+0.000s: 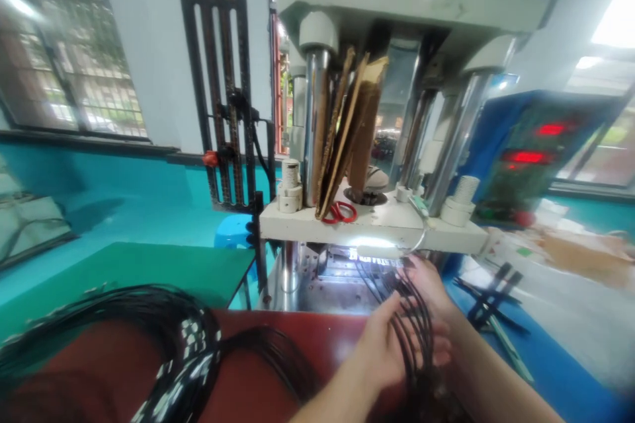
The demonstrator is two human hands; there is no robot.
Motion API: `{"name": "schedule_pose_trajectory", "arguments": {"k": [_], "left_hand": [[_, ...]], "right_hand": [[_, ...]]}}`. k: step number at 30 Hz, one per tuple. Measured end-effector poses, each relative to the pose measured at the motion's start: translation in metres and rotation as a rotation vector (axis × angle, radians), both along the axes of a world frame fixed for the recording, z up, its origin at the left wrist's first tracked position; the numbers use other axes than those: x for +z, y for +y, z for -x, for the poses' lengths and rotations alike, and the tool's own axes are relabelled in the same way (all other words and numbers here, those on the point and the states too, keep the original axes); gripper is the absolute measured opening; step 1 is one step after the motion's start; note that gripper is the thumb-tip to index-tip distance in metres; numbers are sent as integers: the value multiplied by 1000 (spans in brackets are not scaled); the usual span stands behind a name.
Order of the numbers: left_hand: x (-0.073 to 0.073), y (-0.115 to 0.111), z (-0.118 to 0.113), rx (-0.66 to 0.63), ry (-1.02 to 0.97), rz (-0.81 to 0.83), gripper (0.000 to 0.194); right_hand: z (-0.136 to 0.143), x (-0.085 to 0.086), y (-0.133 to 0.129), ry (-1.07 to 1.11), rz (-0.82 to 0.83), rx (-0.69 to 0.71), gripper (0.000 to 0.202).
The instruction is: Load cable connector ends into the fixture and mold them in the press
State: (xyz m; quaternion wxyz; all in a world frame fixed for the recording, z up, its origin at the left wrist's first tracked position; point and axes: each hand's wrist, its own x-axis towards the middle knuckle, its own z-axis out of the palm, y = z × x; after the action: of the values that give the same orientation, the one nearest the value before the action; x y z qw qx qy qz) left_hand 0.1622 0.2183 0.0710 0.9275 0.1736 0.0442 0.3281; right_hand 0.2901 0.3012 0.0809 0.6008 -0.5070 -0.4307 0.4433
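A bundle of black cables (pixel 414 324) runs from the lit lower part of a press down toward me. My left hand (pixel 389 344) is wrapped around the cables, palm up with the fingers curled beneath them. Farther forward, my right hand (pixel 421 274) reaches to the cables near the press opening, its fingers pinched on them close to the lamp (pixel 380 251). The cable ends lie on the metal plate (pixel 337 284) under the light, too small to make out clearly.
Large coils of black cable (pixel 198 350) lie on the red table (pixel 307 337) at left. Red-handled scissors (pixel 340 212) and cardboard pieces (pixel 342 139) rest on the press ledge (pixel 307 228). At right is a blue surface (pixel 560 357) with black strips (pixel 496 297).
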Motion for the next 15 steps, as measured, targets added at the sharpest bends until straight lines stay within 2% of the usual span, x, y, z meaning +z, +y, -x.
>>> {"name": "schedule_pose_trajectory", "arguments": {"k": [4, 7, 9, 12, 15], "left_hand": [[24, -31, -13, 21, 50, 95, 48], [29, -60, -27, -15, 160, 155, 32], [25, -76, -35, -47, 210, 88, 25], [14, -97, -45, -100, 290, -54, 23], [-5, -116, -51, -266, 399, -192, 31]], "right_hand": [[-21, -4, -48, 145, 29, -38, 18], [-36, 1, -80, 224, -26, -116, 19], [-47, 4, -98, 257, -83, -182, 18], [-66, 6, -120, 277, -152, -288, 16], [-89, 3, -135, 302, -177, -383, 17]]}}
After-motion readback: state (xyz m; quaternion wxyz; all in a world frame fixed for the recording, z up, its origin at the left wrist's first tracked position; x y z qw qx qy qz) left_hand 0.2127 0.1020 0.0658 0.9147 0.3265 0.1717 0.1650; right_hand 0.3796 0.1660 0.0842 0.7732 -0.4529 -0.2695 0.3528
